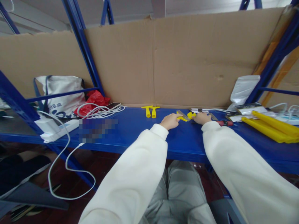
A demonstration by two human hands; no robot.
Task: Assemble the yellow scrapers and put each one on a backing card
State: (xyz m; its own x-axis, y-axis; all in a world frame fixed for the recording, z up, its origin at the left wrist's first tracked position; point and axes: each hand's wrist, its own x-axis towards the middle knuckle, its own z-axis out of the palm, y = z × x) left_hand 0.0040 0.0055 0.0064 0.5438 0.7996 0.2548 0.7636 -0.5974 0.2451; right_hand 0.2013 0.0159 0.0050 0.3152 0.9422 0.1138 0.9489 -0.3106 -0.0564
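My left hand (170, 121) is closed on a yellow scraper (183, 117) with a flat, clear or metallic blade-like plate at its head. Just to the right, my right hand (202, 118) pinches a small yellow plastic piece (191, 115), close to the scraper's head. Whether the two parts touch is too small to tell. Beyond my left hand, two yellow T-shaped handles (147, 111) stand side by side near the cardboard. A red and black tool handle (225, 123) lies beside my right wrist, partly hidden by the sleeve.
Long yellow handles (273, 127) and flat packs (251, 109) lie at the right. At the left are a power strip (60, 130), coiled white cable (102, 111), a red bag (95, 99) and a white tote (62, 93). Cardboard (182, 59) walls the blue shelf's (135, 130) back.
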